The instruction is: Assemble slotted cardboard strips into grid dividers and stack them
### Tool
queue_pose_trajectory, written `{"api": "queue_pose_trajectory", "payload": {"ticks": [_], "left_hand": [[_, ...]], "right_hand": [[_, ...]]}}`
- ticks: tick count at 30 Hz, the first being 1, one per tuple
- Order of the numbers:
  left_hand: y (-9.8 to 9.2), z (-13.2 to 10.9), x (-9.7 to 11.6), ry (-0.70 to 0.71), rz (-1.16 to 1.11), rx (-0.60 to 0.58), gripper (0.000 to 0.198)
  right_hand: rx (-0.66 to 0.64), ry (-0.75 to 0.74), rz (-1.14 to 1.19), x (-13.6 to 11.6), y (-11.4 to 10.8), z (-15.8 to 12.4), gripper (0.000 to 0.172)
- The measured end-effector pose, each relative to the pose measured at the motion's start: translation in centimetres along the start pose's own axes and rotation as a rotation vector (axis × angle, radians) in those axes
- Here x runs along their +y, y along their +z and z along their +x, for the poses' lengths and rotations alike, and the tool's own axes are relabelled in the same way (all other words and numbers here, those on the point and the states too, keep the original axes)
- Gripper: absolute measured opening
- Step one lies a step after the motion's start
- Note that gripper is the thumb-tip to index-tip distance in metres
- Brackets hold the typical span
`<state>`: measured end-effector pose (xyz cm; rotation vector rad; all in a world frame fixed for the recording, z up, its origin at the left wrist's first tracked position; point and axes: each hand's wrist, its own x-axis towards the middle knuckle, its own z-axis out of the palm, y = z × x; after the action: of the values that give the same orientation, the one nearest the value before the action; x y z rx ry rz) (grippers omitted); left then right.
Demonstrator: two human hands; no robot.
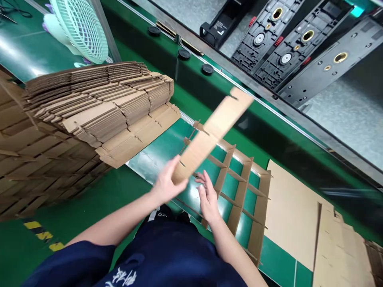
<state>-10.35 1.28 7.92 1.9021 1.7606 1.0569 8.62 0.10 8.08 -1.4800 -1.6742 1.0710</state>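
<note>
A slotted cardboard strip (209, 131) is gripped at its near end by my left hand (169, 179). The strip slants up and away to the right, above the bench. My right hand (208, 195) hovers just right of the strip's near end, fingers apart and nothing in them. Beneath and to the right of that hand, a cardboard divider grid (239, 191) of interlocked strips stands on the green bench. Its left part is partly hidden by the held strip and my hands.
Fanned slotted strips (119, 115) are stacked at left, beside a mint-green fan (80, 30). Assembled dividers (44, 167) are piled at far left. Flat cardboard sheets (295, 211) lie right. Beyond the bench rail are black moulded panels (269, 36). Yellow-black tape (42, 235) marks the floor.
</note>
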Motion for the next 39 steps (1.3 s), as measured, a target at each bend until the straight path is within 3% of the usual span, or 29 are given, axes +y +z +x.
{"api": "queue_pose_trajectory", "payload": {"ticks": [2, 4, 7, 10, 13, 18, 23, 31, 39], "left_hand": [[2.3, -1.9, 2.2, 0.103, -0.098, -0.157, 0.069], [3.8, -2.7, 2.3, 0.147, -0.063, -0.249, 0.064], [4.6, -2.3, -0.3, 0.099, 0.181, -0.290, 0.056], [4.9, -1.2, -3.3, 0.095, 0.365, -0.366, 0.056], [5.6, -0.9, -4.7, 0.124, 0.424, -0.434, 0.062], [6.3, -1.2, -4.7, 0.125, 0.425, -0.444, 0.067], [6.3, -1.3, -4.9, 0.128, 0.427, -0.450, 0.068], [6.3, -1.2, -4.9, 0.118, 0.431, -0.476, 0.069], [6.3, -1.1, -5.0, 0.125, 0.418, -0.485, 0.066]], "right_hand": [[0.062, 0.051, 0.054, -0.6, 0.5, 0.6, 0.045], [0.191, 0.132, -0.004, -0.1, 0.0, 1.1, 0.043], [0.292, 0.243, -0.222, 1.8, -2.1, 1.8, 0.043], [0.207, 0.300, -0.404, 3.1, -3.4, 2.8, 0.039], [0.138, 0.319, -0.474, 3.5, -2.6, 3.8, 0.036], [0.125, 0.392, -0.644, 3.4, -0.1, 4.9, 0.033], [0.054, 0.417, -0.781, 3.4, 0.4, 5.3, 0.030], [0.124, 0.484, -0.808, 2.4, 2.1, 6.1, 0.031], [0.054, 0.502, -0.859, 2.9, 3.2, 5.5, 0.032]]}}
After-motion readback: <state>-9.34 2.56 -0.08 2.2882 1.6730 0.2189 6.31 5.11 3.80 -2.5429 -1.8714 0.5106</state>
